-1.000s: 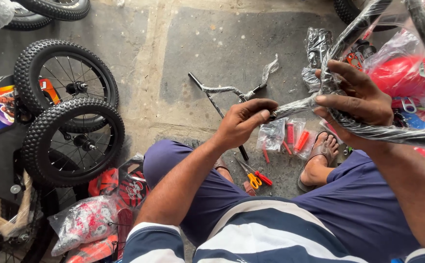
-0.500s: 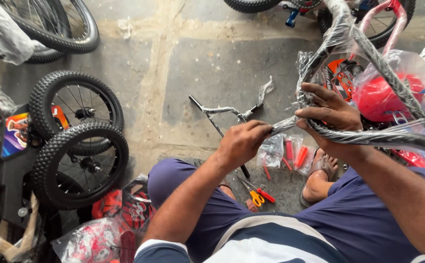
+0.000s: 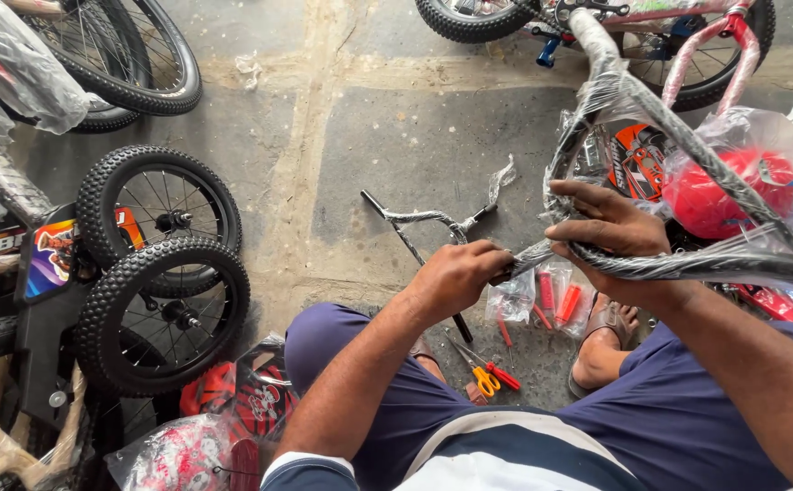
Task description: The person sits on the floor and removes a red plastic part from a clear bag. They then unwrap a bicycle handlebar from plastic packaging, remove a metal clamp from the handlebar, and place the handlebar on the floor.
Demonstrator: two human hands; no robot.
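A small bicycle frame wrapped in clear plastic (image 3: 687, 264) lies across my lap on the right. My right hand (image 3: 610, 227) grips one of its wrapped tubes. My left hand (image 3: 458, 275) is closed on the plastic wrap at the end of the same tube, just left of my right hand. A plastic-wrapped handlebar (image 3: 433, 220) lies on the concrete floor beyond my hands. Under my hands sit a clear bag of red parts (image 3: 542, 300), a pair of red pliers (image 3: 503, 375) and yellow-handled cutters (image 3: 483, 382).
Two small black wheels (image 3: 162, 300) lean at the left beside a bike frame with a printed plate (image 3: 46, 259). Larger wheels (image 3: 133, 55) stand at top left, another bike (image 3: 687, 36) at top right. A red wrapped part (image 3: 728, 191) and printed bags (image 3: 233, 409) lie nearby.
The view has shifted up and left, so more of the far bike and wheels shows. Both hands keep their grip on the wrapped tube, sitting slightly lower in view.
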